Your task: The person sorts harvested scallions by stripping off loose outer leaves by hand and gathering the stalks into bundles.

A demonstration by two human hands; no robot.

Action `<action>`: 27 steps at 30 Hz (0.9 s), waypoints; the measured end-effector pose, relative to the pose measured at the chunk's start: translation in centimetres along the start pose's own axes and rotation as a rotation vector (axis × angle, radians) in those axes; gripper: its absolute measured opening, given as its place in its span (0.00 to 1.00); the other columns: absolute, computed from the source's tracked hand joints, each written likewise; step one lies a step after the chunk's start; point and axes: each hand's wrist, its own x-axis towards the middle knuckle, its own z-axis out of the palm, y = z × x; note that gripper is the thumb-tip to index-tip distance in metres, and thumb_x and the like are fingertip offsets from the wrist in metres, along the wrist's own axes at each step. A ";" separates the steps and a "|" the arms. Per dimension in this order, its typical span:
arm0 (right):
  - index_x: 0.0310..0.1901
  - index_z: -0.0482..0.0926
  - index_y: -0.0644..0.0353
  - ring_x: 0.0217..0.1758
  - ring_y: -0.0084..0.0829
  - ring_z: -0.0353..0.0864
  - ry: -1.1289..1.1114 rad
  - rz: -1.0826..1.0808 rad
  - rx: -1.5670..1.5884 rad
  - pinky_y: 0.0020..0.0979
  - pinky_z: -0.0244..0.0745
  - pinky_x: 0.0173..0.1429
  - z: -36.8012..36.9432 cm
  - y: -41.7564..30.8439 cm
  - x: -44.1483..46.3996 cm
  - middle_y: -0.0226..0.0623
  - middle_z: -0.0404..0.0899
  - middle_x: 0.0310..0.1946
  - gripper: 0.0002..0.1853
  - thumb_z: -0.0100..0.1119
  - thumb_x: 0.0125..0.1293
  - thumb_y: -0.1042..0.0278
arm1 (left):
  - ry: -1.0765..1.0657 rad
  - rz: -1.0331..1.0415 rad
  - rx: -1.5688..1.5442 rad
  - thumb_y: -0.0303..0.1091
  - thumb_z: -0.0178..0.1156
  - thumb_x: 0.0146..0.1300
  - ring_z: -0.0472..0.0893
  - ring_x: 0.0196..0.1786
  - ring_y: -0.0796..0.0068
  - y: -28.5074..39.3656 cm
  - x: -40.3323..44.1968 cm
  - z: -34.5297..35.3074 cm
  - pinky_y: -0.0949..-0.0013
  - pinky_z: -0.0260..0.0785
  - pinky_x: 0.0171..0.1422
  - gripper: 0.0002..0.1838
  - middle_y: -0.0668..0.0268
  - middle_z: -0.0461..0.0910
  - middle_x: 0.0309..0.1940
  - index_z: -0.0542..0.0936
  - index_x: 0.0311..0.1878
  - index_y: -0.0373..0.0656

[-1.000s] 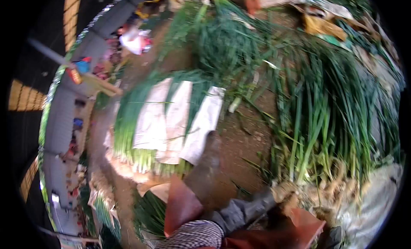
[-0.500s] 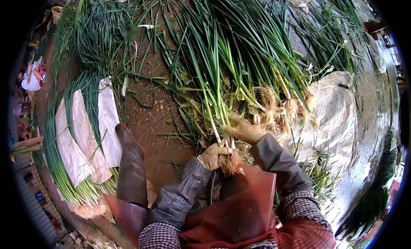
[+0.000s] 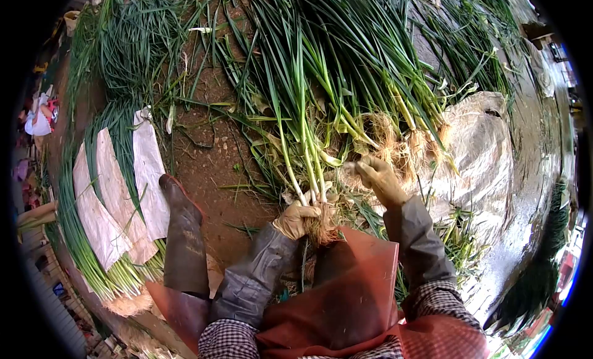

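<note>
R hand point(image 3: 378, 178) moved rt of onions point(image 3: 305, 146), curled; L hand point(image 3: 295, 220) grips 'em nr roots point(image 3: 322, 229).

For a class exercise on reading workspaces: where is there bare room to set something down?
Mostly bare soil lies between the tall boot and the left hand. The pale sheet has free room right of the onion roots. It is crowded beyond both hands, where green onions overlap, and roots sit close to the right hand.
</note>
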 end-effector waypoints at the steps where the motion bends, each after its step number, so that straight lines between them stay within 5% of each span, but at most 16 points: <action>1: 0.45 0.74 0.59 0.37 0.26 0.73 -0.088 -0.087 -0.010 0.26 0.70 0.39 0.7 -0.1 1.4 0.42 0.77 0.49 0.12 0.56 0.67 0.60 | 0.000 -0.005 0.003 0.21 0.60 0.50 0.78 0.55 0.55 0.1 0.0 0.4 0.58 0.74 0.60 0.38 0.51 0.76 0.52 0.60 0.66 0.31; 2: 0.55 0.71 0.61 0.41 0.26 0.74 -0.180 -0.060 -0.042 0.29 0.72 0.43 1.7 0.1 2.0 0.42 0.76 0.50 0.20 0.56 0.67 0.58 | 0.025 -0.043 -0.081 0.23 0.60 0.49 0.79 0.52 0.53 0.1 0.0 0.8 0.55 0.73 0.60 0.37 0.49 0.77 0.50 0.61 0.65 0.30; 4: 0.59 0.70 0.61 0.48 0.26 0.74 -0.252 -0.024 -0.035 0.33 0.73 0.49 4.5 3.2 4.6 0.41 0.76 0.52 0.24 0.57 0.66 0.56 | 0.046 -0.082 -0.163 0.26 0.61 0.49 0.81 0.49 0.52 0.1 0.2 0.9 0.53 0.72 0.61 0.36 0.47 0.78 0.48 0.63 0.64 0.28; 5: 0.56 0.75 0.59 0.49 0.26 0.76 -0.348 -0.232 -0.135 0.33 0.73 0.52 5.3 3.4 5.3 0.38 0.78 0.49 0.22 0.57 0.66 0.54 | 0.061 -0.075 -0.149 0.28 0.61 0.50 0.81 0.49 0.51 0.2 0.2 0.7 0.51 0.72 0.61 0.34 0.46 0.78 0.47 0.65 0.62 0.28; 6: 0.43 0.80 0.57 0.39 0.22 0.75 -0.433 -0.110 0.198 0.27 0.73 0.44 5.2 5.3 6.7 0.32 0.79 0.39 0.16 0.57 0.67 0.53 | 0.078 -0.068 -0.136 0.30 0.61 0.51 0.81 0.48 0.50 0.2 0.2 0.4 0.49 0.71 0.62 0.32 0.45 0.78 0.46 0.67 0.60 0.27; 8: 0.32 0.78 0.55 0.30 0.18 0.70 -0.369 0.048 -0.022 0.21 0.69 0.37 3.7 2.0 3.8 0.27 0.76 0.30 0.14 0.55 0.68 0.53 | -0.026 -0.203 -0.142 0.42 0.62 0.59 0.80 0.50 0.49 0.8 0.5 -1.9 0.40 0.68 0.61 0.35 0.52 0.81 0.34 0.65 0.63 0.27; 10: 0.27 0.74 0.53 0.25 0.18 0.65 -0.409 0.067 -0.110 0.22 0.65 0.31 0.0 2.6 0.3 0.26 0.73 0.25 0.16 0.54 0.69 0.53 | 0.010 -0.188 -0.135 0.46 0.62 0.61 0.79 0.52 0.48 -0.6 0.5 -5.5 0.36 0.65 0.61 0.40 0.56 0.82 0.31 0.58 0.68 0.29; 12: 0.29 0.77 0.54 0.27 0.22 0.72 -0.235 0.268 -0.219 0.28 0.72 0.37 -4.9 4.8 -4.5 0.29 0.77 0.27 0.16 0.52 0.69 0.53 | -0.060 -0.258 -0.222 0.45 0.62 0.61 0.78 0.53 0.47 1.2 0.3 -3.1 0.34 0.63 0.62 0.45 0.57 0.82 0.29 0.49 0.71 0.31; 15: 0.45 0.79 0.55 0.38 0.29 0.79 -0.550 0.142 -0.835 0.35 0.76 0.50 -11.4 12.6 -7.3 0.34 0.80 0.32 0.14 0.54 0.68 0.55 | -0.201 -0.285 -0.250 0.41 0.61 0.61 0.80 0.50 0.49 1.6 0.8 -2.9 0.37 0.63 0.63 0.43 0.58 0.82 0.26 0.51 0.70 0.29; 16: 0.55 0.73 0.54 0.45 0.33 0.78 -0.479 0.295 -1.090 0.35 0.74 0.56 -11.8 12.5 -8.0 0.38 0.80 0.38 0.18 0.56 0.66 0.56 | -0.203 -0.292 -0.242 0.41 0.61 0.61 0.80 0.50 0.49 1.4 0.8 -3.2 0.37 0.63 0.63 0.43 0.58 0.82 0.26 0.51 0.70 0.29; 18: 0.68 0.60 0.51 0.54 0.38 0.76 -0.261 0.135 -1.261 0.35 0.72 0.62 -10.9 11.4 -7.4 0.44 0.76 0.51 0.33 0.60 0.63 0.58 | -0.226 -0.305 -0.256 0.39 0.60 0.61 0.81 0.47 0.49 1.3 0.6 -2.8 0.37 0.64 0.62 0.39 0.60 0.82 0.23 0.54 0.69 0.27; 19: 0.72 0.53 0.50 0.55 0.40 0.75 -0.126 -0.178 -1.158 0.34 0.72 0.62 -8.1 9.1 -4.8 0.45 0.72 0.58 0.39 0.62 0.62 0.59 | -0.204 -0.274 -0.228 0.37 0.59 0.61 0.82 0.44 0.49 1.7 0.2 -1.2 0.37 0.65 0.60 0.37 0.61 0.81 0.22 0.57 0.67 0.25; 21: 0.72 0.51 0.51 0.61 0.42 0.70 -0.109 -0.338 -0.942 0.34 0.70 0.64 -0.7 2.7 0.5 0.44 0.48 0.72 0.44 0.66 0.58 0.64 | -0.224 -0.289 -0.193 0.37 0.58 0.61 0.82 0.44 0.49 1.7 0.4 -1.1 0.38 0.65 0.61 0.36 0.61 0.81 0.22 0.58 0.66 0.25; 26: 0.63 0.67 0.52 0.54 0.41 0.75 -0.755 -0.084 -0.757 0.42 0.72 0.59 8.8 2.2 7.1 0.43 0.76 0.52 0.24 0.58 0.65 0.67 | -0.150 -0.380 -0.060 0.37 0.60 0.56 0.82 0.43 0.48 5.0 -0.8 -0.1 0.46 0.73 0.56 0.32 0.54 0.82 0.27 0.68 0.60 0.25; 27: 0.59 0.71 0.54 0.54 0.41 0.76 -0.784 -0.123 -0.642 0.40 0.72 0.60 7.9 4.8 5.9 0.44 0.75 0.54 0.20 0.54 0.68 0.61 | -0.182 -0.412 -0.006 0.36 0.61 0.54 0.82 0.43 0.49 5.7 -1.1 -0.5 0.50 0.75 0.54 0.31 0.49 0.82 0.33 0.71 0.58 0.25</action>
